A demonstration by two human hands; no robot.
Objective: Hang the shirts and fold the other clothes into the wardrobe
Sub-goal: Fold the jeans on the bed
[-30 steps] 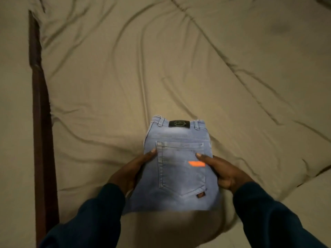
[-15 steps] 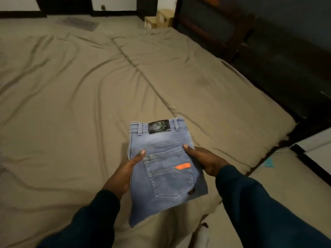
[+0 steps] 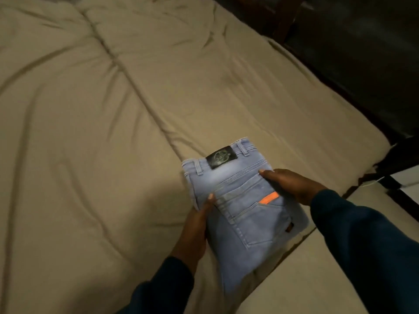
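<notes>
The fingers of both hands are lying hidden beneath the folded jeans [image 3: 240,207], so only the thumbs are showing on top; the frame is blurring with motion, and the design on the dark waistband patch [image 3: 221,157] is too smeared to read; the jeans' near end is fading into blur at the bed's edge; the dark furniture [image 3: 362,53] beyond the far side of the jeans is too dim to identify.

One pair of light blue jeans is showing, folded into a compact bundle, with one back pocket facing up and one orange tab [image 3: 269,198] on it; two hands are holding it, each in a dark blue sleeve.

The left hand [image 3: 195,230] is gripping the jeans' left edge, thumb pressing on the denim; the right hand [image 3: 292,184] is gripping the right edge near the waistband, thumb on top.

The jeans are sitting over the near right part of the wrinkled beige bedsheet [image 3: 102,132]; a pale floor strip [image 3: 306,279] is running to the right of the jeans.
</notes>
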